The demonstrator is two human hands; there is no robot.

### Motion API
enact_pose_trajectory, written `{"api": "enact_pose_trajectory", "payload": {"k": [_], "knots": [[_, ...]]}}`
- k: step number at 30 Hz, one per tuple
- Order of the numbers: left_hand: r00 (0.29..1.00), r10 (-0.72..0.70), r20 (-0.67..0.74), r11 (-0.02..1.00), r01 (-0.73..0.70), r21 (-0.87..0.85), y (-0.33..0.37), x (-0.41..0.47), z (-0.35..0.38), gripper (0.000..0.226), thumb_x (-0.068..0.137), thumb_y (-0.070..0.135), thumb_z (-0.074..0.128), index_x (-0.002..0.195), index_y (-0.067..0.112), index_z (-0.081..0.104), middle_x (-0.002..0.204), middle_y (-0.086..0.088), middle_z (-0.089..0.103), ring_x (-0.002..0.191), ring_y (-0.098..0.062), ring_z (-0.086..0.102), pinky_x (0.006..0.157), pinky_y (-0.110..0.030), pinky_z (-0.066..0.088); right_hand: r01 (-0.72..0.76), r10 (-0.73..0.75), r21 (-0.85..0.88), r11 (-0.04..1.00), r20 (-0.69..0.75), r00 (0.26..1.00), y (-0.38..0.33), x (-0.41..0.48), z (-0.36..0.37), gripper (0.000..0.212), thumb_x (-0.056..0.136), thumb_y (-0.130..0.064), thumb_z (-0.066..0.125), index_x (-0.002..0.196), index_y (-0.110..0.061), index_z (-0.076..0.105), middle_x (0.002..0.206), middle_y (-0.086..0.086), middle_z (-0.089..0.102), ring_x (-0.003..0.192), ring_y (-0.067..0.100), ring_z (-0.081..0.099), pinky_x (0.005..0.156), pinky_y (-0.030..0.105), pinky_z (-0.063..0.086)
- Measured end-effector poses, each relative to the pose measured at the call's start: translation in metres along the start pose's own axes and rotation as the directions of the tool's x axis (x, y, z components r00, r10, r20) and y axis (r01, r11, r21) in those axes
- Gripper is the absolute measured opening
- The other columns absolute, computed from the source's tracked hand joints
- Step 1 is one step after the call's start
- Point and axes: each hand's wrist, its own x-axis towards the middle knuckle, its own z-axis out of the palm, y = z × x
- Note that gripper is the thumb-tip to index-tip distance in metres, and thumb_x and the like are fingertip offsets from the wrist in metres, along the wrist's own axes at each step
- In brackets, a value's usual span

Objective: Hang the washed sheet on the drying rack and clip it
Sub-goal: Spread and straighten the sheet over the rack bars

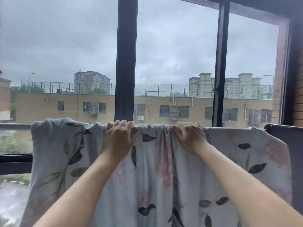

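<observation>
A wide window [177, 63] with dark frames fills the room's far side. The sheet [155, 169] (pale, leaf-printed) hangs over the drying rack [285, 133], bunched at mid-bar. The left hand [118, 138] and right hand [188, 136] each clutch its gathered top edge; the rack's right corner stands bare.

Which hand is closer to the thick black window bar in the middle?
Left. The left hand grips the sheet right below the window bar; the right hand holds it farther to the right.
</observation>
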Motion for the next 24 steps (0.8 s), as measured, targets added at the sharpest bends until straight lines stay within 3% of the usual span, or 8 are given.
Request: {"api": "enact_pose_trajectory", "payload": {"k": [2, 5, 9, 12, 14, 17, 24], "knots": [[0.997, -0.075, -0.013, 0.997, 0.075, -0.008, -0.014, -0.002, -0.005, 0.040, 0.096, 0.043, 0.031, 0.074, 0.017, 0.053, 0.071, -0.001, 0.059, 0.071, -0.026, 0.055, 0.070, -0.036, 0.037, 0.011, -0.010, 0.016, 1.000, -0.038, 0.999, 0.000, 0.001, 0.004, 0.053, 0.085, -0.059, 0.003, 0.076, -0.026, 0.044, 0.088, 0.001, 0.067, 0.090, 0.025, 0.061, 0.084, 0.039, 0.035], [0.984, -0.178, 0.005, 0.984, 0.177, 0.030, -0.023, -0.005, -0.016, 0.040, 0.089, 0.035, 0.025, 0.071, 0.012, 0.052, 0.074, -0.009, 0.061, 0.072, -0.029, 0.054, 0.072, -0.040, 0.039, 0.032, -0.028, 0.029, 0.999, -0.124, 0.992, -0.004, 0.001, 0.011, 0.059, 0.090, -0.055, 0.009, 0.078, -0.021, 0.056, 0.083, 0.001, 0.067, 0.084, 0.025, 0.062, 0.080, 0.039, 0.036], [0.949, -0.294, 0.114, 0.955, 0.287, 0.071, 0.008, 0.004, -0.022, 0.039, 0.088, 0.035, 0.025, 0.083, 0.012, 0.057, 0.092, -0.012, 0.061, 0.090, -0.031, 0.053, 0.091, -0.044, 0.033, 0.007, -0.003, 0.027, 1.000, -0.177, 0.984, 0.001, 0.002, 0.016, 0.061, 0.089, -0.052, 0.012, 0.077, -0.017, 0.060, 0.082, 0.003, 0.068, 0.081, 0.026, 0.063, 0.080, 0.039, 0.035], [0.979, -0.141, 0.146, 0.989, 0.147, -0.027, 0.048, 0.013, -0.008, 0.031, 0.094, 0.035, 0.031, 0.101, 0.019, 0.057, 0.102, -0.003, 0.060, 0.097, -0.024, 0.054, 0.104, -0.046, 0.028, 0.000, 0.004, 0.021, 1.000, -0.198, 0.980, 0.005, 0.002, 0.017, 0.057, 0.089, -0.050, 0.014, 0.075, -0.017, 0.058, 0.081, 0.003, 0.068, 0.080, 0.026, 0.062, 0.080, 0.039, 0.035], [0.989, -0.014, 0.146, 1.000, 0.015, -0.008, 0.066, 0.015, 0.003, 0.034, 0.093, 0.037, 0.029, 0.098, 0.020, 0.059, 0.095, 0.000, 0.064, 0.089, -0.022, 0.056, 0.091, -0.042, 0.034, -0.004, 0.008, 0.017, 1.000, -0.207, 0.978, 0.006, 0.002, 0.018, 0.050, 0.090, -0.049, 0.016, 0.071, -0.020, 0.053, 0.077, 0.003, 0.066, 0.076, 0.026, 0.061, 0.078, 0.038, 0.035], [0.997, 0.002, 0.079, 1.000, -0.003, 0.013, 0.059, 0.014, 0.009, 0.035, 0.092, 0.035, 0.031, 0.080, 0.017, 0.059, 0.075, 0.000, 0.061, 0.071, -0.023, 0.055, 0.072, -0.036, 0.034, -0.012, 0.010, -0.004, 1.000, -0.228, 0.974, 0.006, 0.002, 0.020, 0.046, 0.091, -0.048, 0.018, 0.067, -0.021, 0.047, 0.071, 0.001, 0.064, 0.072, 0.025, 0.061, 0.074, 0.037, 0.036], [0.991, -0.134, -0.006, 0.991, 0.134, 0.018, -0.008, -0.003, -0.009, 0.027, 0.083, 0.025, 0.030, 0.072, 0.014, 0.052, 0.072, -0.005, 0.058, 0.072, -0.026, 0.050, 0.077, -0.039, 0.036, -0.011, 0.005, -0.018, 1.000, -0.329, 0.944, -0.013, 0.005, 0.029, 0.043, 0.091, -0.039, 0.028, 0.065, -0.017, 0.053, 0.065, 0.001, 0.063, 0.064, 0.025, 0.060, 0.071, 0.038, 0.041]]}}
